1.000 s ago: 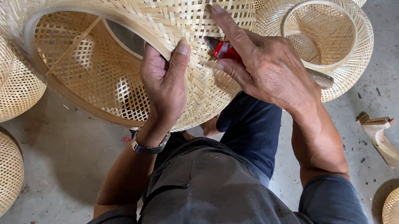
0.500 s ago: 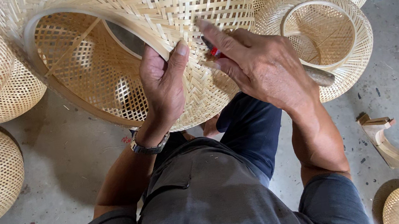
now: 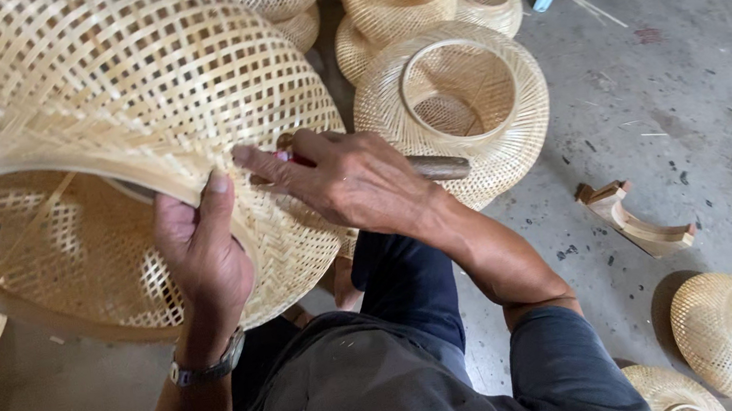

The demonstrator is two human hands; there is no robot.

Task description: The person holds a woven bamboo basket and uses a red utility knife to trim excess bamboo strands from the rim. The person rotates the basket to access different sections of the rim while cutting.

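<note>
Concrete floor (image 3: pixel 703 91); woven basket (image 3: pixel 114 107) rim gripped under left fingers (image 3: pixel 216 193).

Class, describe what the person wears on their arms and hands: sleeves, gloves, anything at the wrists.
Both hands are bare, no gloves. The left hand has a metal-banded wristwatch at its wrist. The right hand has nothing at its wrist; a dark grey short sleeve ends above that elbow.

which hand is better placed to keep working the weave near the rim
Right. The right hand already lies on the weave of the big basket beside the rim, holding a wooden-handled tool. The left hand is busy gripping the rim, thumb outside, steadying the basket.
</note>
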